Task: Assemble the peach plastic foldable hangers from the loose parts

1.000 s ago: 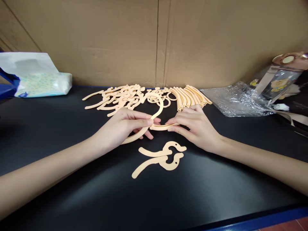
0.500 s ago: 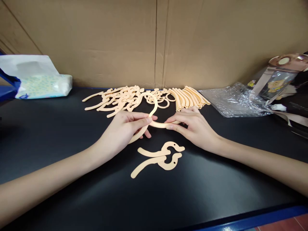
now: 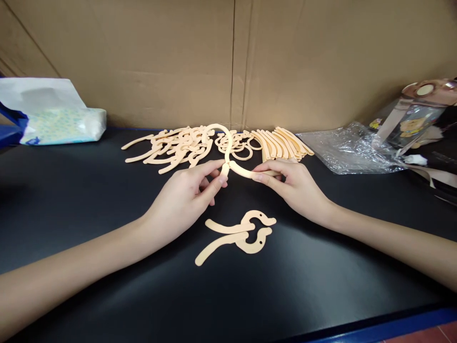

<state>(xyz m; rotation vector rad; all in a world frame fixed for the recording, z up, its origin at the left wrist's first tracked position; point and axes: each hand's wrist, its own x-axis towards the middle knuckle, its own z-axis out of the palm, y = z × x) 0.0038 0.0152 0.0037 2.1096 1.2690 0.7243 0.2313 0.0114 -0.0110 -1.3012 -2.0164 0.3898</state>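
Observation:
Above the black table I hold a beige plastic folding clothes hanger (image 3: 229,143), its round hook upright and its two arms spread below. My left hand (image 3: 194,186) pinches the left arm close to the joint, thumb in front and fingers behind. Further out, my right hand (image 3: 291,178) grips the curved right arm between thumb and fingers, which hide its outer end. In front of both hands lie two flat beige pieces (image 3: 233,233), each a curved arm joined to a hook-like end with a small dark hole; these ends overlap.
Behind my hands lie a heap of joined beige pieces (image 3: 174,145), several ring-like hook pieces (image 3: 243,151) and a row of curved arms (image 3: 282,145). A tissue pack (image 3: 64,126) stands left. Clear plastic wrap (image 3: 342,147) and a bottle (image 3: 417,114) are right, before a cardboard wall (image 3: 160,62).
Both hands and the hanger have risen slightly. The left arm has swung from slanting down-left to nearly upright under the hook, and my left grip now sits below the joint.

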